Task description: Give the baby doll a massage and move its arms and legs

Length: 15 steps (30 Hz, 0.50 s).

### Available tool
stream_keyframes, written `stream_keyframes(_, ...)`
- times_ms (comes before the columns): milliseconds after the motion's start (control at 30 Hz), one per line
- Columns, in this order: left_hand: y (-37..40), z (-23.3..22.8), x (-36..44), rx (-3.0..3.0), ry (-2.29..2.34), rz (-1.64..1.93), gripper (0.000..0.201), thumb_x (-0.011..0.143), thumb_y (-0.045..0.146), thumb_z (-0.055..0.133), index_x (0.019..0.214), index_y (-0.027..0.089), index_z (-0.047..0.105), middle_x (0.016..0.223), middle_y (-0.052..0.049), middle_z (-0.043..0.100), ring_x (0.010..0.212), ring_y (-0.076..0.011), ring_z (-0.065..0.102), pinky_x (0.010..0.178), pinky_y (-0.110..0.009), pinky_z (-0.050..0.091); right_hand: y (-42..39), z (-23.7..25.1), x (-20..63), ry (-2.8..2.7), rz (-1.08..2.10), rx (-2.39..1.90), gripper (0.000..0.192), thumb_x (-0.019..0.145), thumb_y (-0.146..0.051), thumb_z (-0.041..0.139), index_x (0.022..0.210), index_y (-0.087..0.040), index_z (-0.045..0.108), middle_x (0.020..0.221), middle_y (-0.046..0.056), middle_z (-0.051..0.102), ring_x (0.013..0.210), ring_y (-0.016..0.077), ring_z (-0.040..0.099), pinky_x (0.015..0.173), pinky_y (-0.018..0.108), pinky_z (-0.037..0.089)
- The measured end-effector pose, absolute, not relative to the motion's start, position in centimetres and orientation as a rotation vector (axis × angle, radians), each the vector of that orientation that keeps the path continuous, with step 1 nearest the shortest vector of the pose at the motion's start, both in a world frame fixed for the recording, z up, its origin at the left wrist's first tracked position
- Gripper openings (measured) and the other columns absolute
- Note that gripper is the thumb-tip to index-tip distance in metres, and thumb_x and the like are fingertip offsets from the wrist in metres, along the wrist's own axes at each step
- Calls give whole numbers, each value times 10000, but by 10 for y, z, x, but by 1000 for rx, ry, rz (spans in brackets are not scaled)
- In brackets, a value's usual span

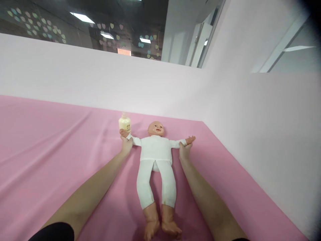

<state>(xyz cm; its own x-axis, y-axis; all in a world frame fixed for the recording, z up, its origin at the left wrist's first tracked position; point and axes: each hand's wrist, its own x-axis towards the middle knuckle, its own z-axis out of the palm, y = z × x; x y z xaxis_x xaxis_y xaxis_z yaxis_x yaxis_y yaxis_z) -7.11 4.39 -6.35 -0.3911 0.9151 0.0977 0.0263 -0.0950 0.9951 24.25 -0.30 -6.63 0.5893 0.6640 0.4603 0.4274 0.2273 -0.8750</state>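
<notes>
A baby doll (pixel 155 149) in a white top and white trousers lies on its back, head away from me and bare feet towards me. Its arms are stretched out to both sides. My left hand (pixel 126 144) is closed around the doll's wrist on the left, near the cuff. On the other side, my right hand (pixel 185 150) grips the doll's other forearm by the sleeve end. Just behind the doll's left-side hand stands a pale yellow pump bottle (pixel 124 123), partly covered by that hand.
A pink padded surface (pixel 62 147) with some creases lies under the doll. White walls (pixel 100 80) rise behind it and along the right (pixel 276 134). Above the back wall is a window (pixel 87 30) with heart stickers.
</notes>
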Motion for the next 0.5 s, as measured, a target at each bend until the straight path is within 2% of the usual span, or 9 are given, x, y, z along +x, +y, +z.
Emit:
stream_keyframes(133, 35, -58, -65, 1344, 1449, 1611, 547, 828, 171, 472, 1305, 217, 207, 1275, -127, 499, 1164, -194, 520, 977, -387, 433, -11, -56, 233, -1153, 191, -1282, 726, 767, -241, 404, 1419, -159, 94, 1506, 127, 193, 1385, 177, 237, 1108, 391, 262)
stream_keyframes(233, 26, -52, -57, 1589, 1395, 1537, 525, 854, 223, 458, 1333, 202, 243, 1200, -119, 551, 1119, -213, 539, 961, -409, 435, -13, -53, 225, -1280, 209, -1257, 703, 782, -241, 416, 1422, -166, 135, 1476, 130, 273, 1363, 184, 287, 1095, 397, 284)
stream_keyframes(367, 18, -49, -46, 2019, 1270, 1325, 523, 851, 172, 412, 1365, 184, 320, 1231, -115, 507, 1177, -224, 471, 1027, -424, 369, -10, -57, 218, -1563, 223, -1295, 586, 769, -148, 365, 1355, -179, 353, 1346, 106, 458, 1271, 183, 408, 1082, 399, 313)
stream_keyframes(500, 20, -52, -41, 2309, 1145, 1065, 585, 803, 46, 356, 1353, 237, 418, 1292, -81, 455, 1215, -209, 414, 1056, -401, 340, -6, -58, 216, -1820, 201, -1263, 650, 649, -34, 310, 1239, -202, 522, 1277, 60, 509, 1239, 161, 421, 1100, 370, 299)
